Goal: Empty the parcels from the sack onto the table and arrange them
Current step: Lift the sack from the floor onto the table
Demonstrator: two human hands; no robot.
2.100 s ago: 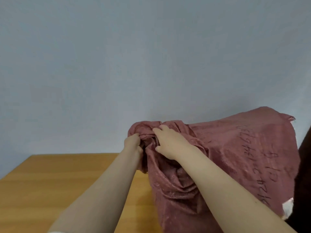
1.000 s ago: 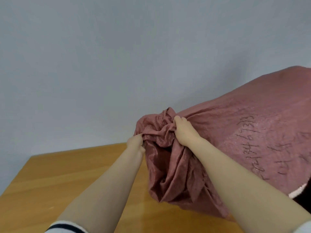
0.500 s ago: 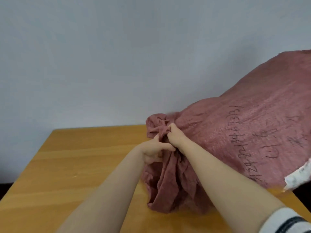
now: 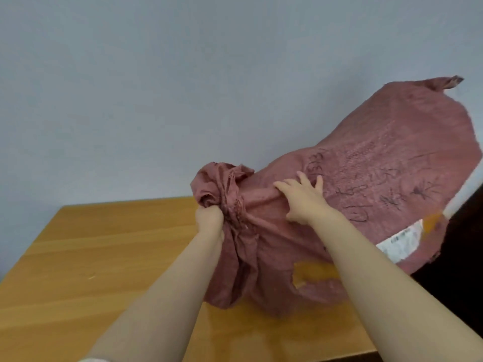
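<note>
Sack [image 4: 366,178] lies on its side on the right half of the table [image 4: 104,257]. It bulges, with its neck twisted shut toward centre and its closed bottom corner poking up at far right. No parcels are out yet and none are visible.

Left hand [image 4: 210,218] has its fingers curled tight round the bunched neck, fist under the ruffle of loose cloth. Right hand [image 4: 304,202] lies flat on the sack's flank near the neck, fingers spread and straight, pressing and holding nothing.

Step in hand, as I judge it: opening the neck. To do it well:
- Keep the flat hand pinning the body so the load doesn't roll off the right side.
- Loosen the twist with the left hand.
- Spread the mouth wide toward the bare wood on the left.
- Lift the bottom corner so the parcels slide out low rather than drop.

Sack material is thin woven fabric, dusty pink-red, with deep crumpled folds at the neck and stretched smooth over the load. Black handwriting [image 4: 366,197] is scrawled on the flank, with a white printed label [image 4: 400,241] lower right. Ragged tear [image 4: 305,273] on the near side shows tan-orange; can't tell whether that is parcel or table wood. A hard pull could widen it.

Table is smooth honey-coloured wood with visible grain. Plain grey-blue wall [image 4: 156,74] behind.
</note>
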